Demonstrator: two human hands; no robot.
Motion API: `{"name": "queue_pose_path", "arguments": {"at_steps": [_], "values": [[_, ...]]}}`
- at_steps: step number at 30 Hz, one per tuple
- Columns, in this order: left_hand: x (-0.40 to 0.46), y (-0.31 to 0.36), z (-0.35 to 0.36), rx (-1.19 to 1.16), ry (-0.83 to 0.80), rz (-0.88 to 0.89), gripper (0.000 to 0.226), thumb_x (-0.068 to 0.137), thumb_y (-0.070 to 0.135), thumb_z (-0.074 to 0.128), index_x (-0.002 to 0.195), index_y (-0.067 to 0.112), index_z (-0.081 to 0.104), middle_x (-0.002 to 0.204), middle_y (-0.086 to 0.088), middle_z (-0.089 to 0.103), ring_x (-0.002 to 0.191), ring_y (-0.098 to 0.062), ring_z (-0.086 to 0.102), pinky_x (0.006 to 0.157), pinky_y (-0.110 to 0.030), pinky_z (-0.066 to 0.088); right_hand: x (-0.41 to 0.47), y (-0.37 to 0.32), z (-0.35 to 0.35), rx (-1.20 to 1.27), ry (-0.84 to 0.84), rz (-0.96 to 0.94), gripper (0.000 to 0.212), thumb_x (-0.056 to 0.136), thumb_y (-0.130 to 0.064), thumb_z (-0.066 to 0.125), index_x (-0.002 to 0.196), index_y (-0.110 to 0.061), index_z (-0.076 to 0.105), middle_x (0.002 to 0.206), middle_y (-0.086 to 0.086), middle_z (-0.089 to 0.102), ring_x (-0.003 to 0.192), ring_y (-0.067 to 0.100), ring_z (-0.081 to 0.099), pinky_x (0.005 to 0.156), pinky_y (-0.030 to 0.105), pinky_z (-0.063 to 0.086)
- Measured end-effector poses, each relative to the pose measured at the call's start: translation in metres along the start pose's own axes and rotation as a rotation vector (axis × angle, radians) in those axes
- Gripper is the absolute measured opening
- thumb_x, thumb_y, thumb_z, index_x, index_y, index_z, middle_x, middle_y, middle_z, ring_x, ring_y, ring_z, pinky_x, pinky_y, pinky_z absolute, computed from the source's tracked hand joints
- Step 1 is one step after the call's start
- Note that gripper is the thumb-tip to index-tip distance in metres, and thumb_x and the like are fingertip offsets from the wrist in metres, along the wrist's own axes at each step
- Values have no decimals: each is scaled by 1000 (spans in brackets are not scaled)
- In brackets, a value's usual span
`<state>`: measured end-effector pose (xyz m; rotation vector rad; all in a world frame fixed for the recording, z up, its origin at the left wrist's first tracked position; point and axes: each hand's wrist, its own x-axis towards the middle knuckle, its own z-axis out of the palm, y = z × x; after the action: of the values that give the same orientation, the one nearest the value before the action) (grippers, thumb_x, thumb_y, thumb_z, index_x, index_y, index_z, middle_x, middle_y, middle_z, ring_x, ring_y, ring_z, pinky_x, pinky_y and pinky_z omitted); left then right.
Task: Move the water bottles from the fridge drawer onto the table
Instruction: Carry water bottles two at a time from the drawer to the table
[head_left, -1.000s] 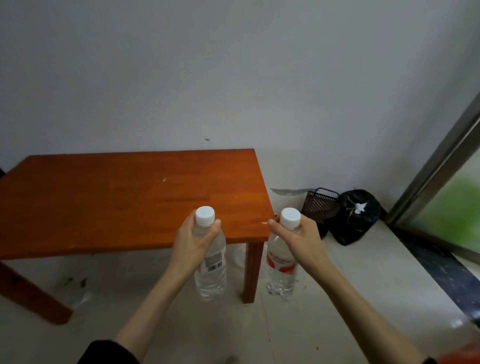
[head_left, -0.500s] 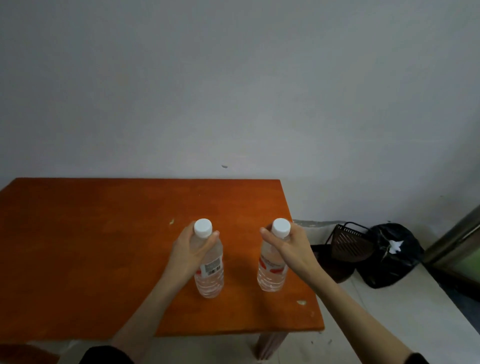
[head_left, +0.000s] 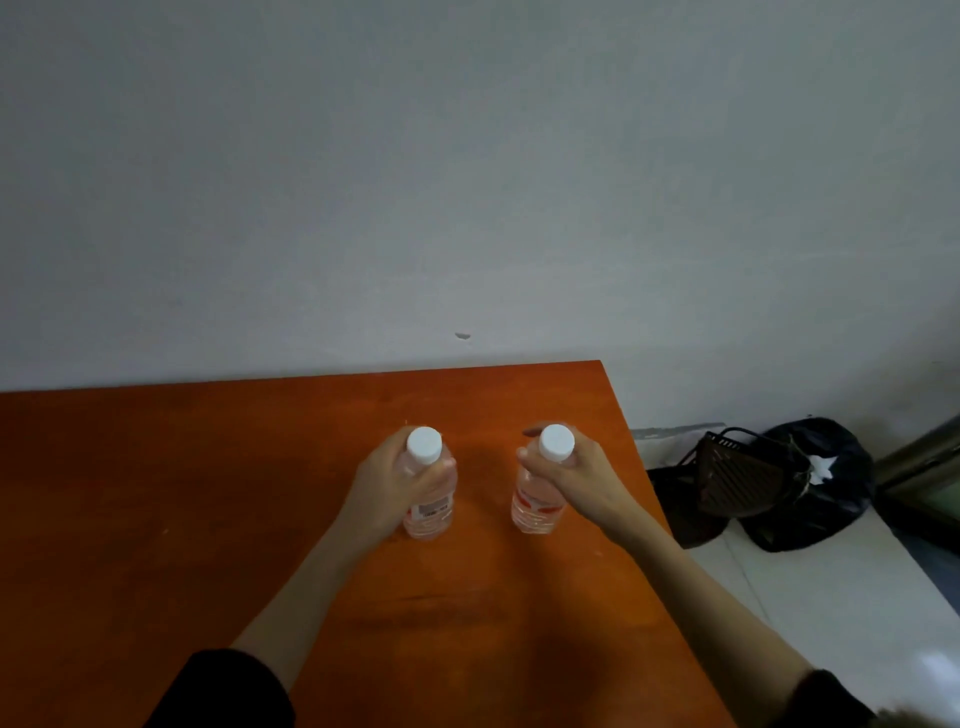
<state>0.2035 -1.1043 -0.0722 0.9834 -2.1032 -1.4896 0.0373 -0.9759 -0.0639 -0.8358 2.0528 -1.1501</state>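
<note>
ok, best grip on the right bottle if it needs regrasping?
Probably the shoulder just under the white cap, from above and its right side, as the right hand grips it now. The right bottle stands upright on the table, the left bottle stands apart, so the side is free.
</note>
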Motion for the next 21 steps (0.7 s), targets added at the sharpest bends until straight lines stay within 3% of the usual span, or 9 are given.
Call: {"name": "queue_pose_path", "arguments": {"at_steps": [4, 6, 8, 11, 21], "values": [[35, -7, -5, 13, -46, -31, 38, 81, 20, 67, 117, 23, 53, 110, 10, 58, 104, -9, 53, 87, -29, 45, 37, -6, 7, 59, -60, 6, 30, 85, -26, 64, 114, -23, 55, 105, -10, 57, 90, 1, 55, 74, 19, 43], [50, -8, -7, 20, -67, -48, 40, 81, 20, 67, 119, 21, 54, 115, 7, 59, 108, -11, 53, 91, -33, 47, 52, -9, 12, 88, -61, 22, 29, 85, -23, 63, 113, -22, 55, 106, -8, 57, 90, 1, 55, 80, 25, 44], [62, -10, -8, 26, -83, -44, 39, 81, 20, 67, 118, 22, 55, 114, 8, 60, 108, -11, 54, 92, -34, 48, 66, -11, 18, 105, -46, 40, 29, 85, -22, 64, 113, -22, 54, 116, 0, 55, 101, 12, 56, 90, 36, 45], [75, -14, -8, 25, -72, -32, 38, 81, 19, 68, 117, 22, 56, 111, 10, 59, 106, -10, 54, 87, -29, 46, 80, -14, 28, 89, -65, 25, 32, 84, -21, 64, 115, -23, 54, 124, 5, 51, 111, 19, 52, 98, 43, 43], [95, -18, -6, 45, -76, -14, 43, 81, 25, 68, 121, 21, 54, 118, 6, 59, 108, -9, 54, 88, -28, 44, 97, -17, 40, 20, -107, -66, 33, 85, -14, 63, 116, -21, 53, 125, 5, 47, 109, 15, 49, 78, 20, 40]]}}
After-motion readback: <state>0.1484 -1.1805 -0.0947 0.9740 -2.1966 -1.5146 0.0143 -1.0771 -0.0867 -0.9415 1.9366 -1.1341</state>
